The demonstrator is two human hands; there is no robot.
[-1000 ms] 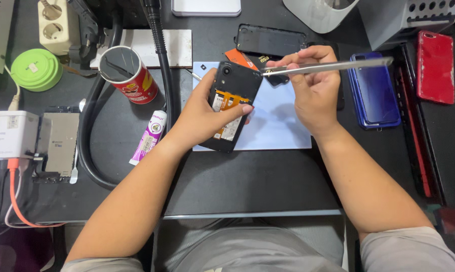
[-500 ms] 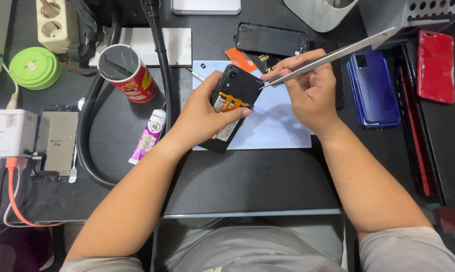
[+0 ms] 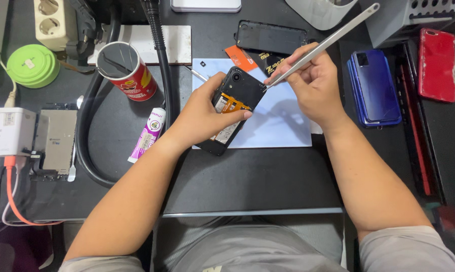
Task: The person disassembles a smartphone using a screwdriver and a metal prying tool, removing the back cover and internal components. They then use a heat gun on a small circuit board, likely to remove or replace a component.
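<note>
I am holding the phone (image 3: 231, 109) in my left hand (image 3: 204, 113), fingers closed around its lower half, tilted above the pale blue mat (image 3: 280, 118) on the table (image 3: 247, 176). The phone's back cover is already off: the inner frame, an orange flex strip and a label are showing. A black back cover (image 3: 270, 36) is lying beyond the mat, well apart from the phone.

My right hand (image 3: 313, 83) is closed around metal tweezers (image 3: 320, 43), gripping them near the tips. The tips are touching the phone's upper right edge, just beside the camera module. I cannot tell whether the tips are gripping any part.

Judged from this, opening is done and internal work is under way at the top corner. The frame appears to be in place on the phone, so most of the disassembly is left.

Around the work: a red can (image 3: 128, 70) and a small glue tube (image 3: 147, 134) are lying left of the mat, a blue phone (image 3: 374, 85) and a red phone (image 3: 437, 63) to the right, and a green round case (image 3: 32, 65) at the far left.
</note>
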